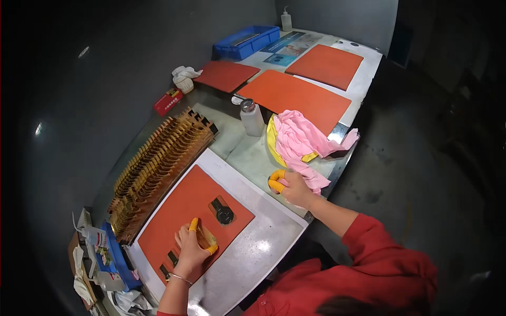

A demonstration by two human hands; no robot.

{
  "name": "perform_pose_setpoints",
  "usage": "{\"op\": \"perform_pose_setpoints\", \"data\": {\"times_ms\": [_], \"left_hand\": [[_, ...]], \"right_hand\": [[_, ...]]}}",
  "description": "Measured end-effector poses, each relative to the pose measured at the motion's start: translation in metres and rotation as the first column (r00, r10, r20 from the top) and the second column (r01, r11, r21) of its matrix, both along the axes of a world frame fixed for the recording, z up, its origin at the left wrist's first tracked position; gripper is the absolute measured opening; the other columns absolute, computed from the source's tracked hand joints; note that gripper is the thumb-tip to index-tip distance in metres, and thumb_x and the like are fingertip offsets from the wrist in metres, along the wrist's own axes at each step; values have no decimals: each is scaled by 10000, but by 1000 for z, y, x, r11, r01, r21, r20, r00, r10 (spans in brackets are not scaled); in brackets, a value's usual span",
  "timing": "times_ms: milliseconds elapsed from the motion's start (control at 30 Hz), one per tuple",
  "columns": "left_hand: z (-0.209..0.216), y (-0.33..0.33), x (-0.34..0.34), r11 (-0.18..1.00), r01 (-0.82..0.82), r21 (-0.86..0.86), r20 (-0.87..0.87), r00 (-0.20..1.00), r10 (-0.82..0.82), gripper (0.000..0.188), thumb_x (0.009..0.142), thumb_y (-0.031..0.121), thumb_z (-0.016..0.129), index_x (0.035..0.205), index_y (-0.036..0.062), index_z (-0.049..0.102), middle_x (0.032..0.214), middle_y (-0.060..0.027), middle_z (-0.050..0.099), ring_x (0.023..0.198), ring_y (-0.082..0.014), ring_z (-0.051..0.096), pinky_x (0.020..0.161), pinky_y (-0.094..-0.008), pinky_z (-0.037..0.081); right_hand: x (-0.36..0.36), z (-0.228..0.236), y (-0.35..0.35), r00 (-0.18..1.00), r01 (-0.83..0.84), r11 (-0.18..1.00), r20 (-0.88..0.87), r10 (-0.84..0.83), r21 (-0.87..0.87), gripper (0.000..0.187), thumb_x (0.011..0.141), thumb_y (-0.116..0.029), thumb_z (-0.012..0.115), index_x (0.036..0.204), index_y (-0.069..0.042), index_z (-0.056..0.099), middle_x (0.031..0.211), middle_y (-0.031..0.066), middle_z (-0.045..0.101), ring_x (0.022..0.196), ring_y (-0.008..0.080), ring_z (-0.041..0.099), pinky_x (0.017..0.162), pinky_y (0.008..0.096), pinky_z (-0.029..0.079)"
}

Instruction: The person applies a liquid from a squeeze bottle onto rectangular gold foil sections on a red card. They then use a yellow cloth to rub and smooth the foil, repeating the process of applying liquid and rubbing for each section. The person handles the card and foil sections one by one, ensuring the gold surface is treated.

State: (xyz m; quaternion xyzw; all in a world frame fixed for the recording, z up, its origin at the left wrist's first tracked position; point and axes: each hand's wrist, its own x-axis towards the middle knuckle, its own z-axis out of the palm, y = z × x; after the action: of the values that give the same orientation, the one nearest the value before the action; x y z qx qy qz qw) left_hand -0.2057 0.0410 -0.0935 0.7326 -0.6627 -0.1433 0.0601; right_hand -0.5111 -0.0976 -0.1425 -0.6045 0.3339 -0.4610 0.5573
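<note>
My left hand (pixel 191 246) is over an orange mat (pixel 182 197). Its thumb and forefinger, in yellow finger cots, grip the edges of a thin, clear amber plate (pixel 206 236). Beyond it lies a similar plate with a round black shape (pixel 224 214). Smaller dark pieces (pixel 173 257) lie beside my left wrist. My right hand (pixel 295 188), also in yellow finger cots, is raised at the right beside a pink cloth (pixel 298 134). Its thumb and forefinger are curled together; what is between them is too small to make out. The cloth lies partly over a yellow dish (pixel 272 141).
A long rack of upright amber plates (pixel 158 171) stands left of the mat. A white pump bottle (pixel 252 121) stands ahead. More orange mats (pixel 295 95) and a blue tray (pixel 247 45) are farther back. Bottles sit in a blue bin (pixel 120 258) at the left.
</note>
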Motion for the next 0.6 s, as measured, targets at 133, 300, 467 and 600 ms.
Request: {"op": "perform_pose_setpoints", "data": {"times_ms": [133, 300, 467, 600], "left_hand": [[4, 2, -10, 996, 45, -77, 10, 999, -45, 843, 568, 279, 784, 1291, 52, 414, 1145, -149, 386, 1138, -305, 340, 974, -439, 261], [25, 6, -36, 961, 225, -163, 343, 926, -158, 521, 613, 276, 744, 1036, 9, 598, 1154, -202, 419, 1106, -325, 406, 950, -495, 277], [33, 6, -23, 963, 122, -241, 30, 993, -118, 719, 582, 239, 782, 1155, -31, 442, 1202, -220, 415, 1185, -355, 377, 1043, -552, 204], [-7, 18, 2, 957, -49, -287, -278, 960, -34, 825, 599, 250, 813, 1248, -10, 376, 1394, -212, 293, 1303, -357, 262, 1076, -510, 150]], "right_hand": [[0, -9, -1, 999, 27, 1000, -31, -27, 4, 80, 852, -49, 567, 871, 28, 577, 661, 23, 545, 616, 76, 487, 565, 223, 402], [0, -11, -1, 999, 43, 999, 28, -43, -1, 68, 862, -51, 562, 837, 12, 567, 669, 8, 529, 618, 74, 470, 569, 225, 388], [0, -6, 2, 997, 74, 997, 3, -74, -5, 72, 847, -54, 569, 822, 14, 566, 643, 22, 544, 602, 76, 477, 555, 231, 393], [1, -14, 0, 998, 65, 997, 9, -65, -46, 74, 841, -56, 569, 830, 17, 574, 638, 25, 547, 605, 78, 491, 554, 236, 398]]}}
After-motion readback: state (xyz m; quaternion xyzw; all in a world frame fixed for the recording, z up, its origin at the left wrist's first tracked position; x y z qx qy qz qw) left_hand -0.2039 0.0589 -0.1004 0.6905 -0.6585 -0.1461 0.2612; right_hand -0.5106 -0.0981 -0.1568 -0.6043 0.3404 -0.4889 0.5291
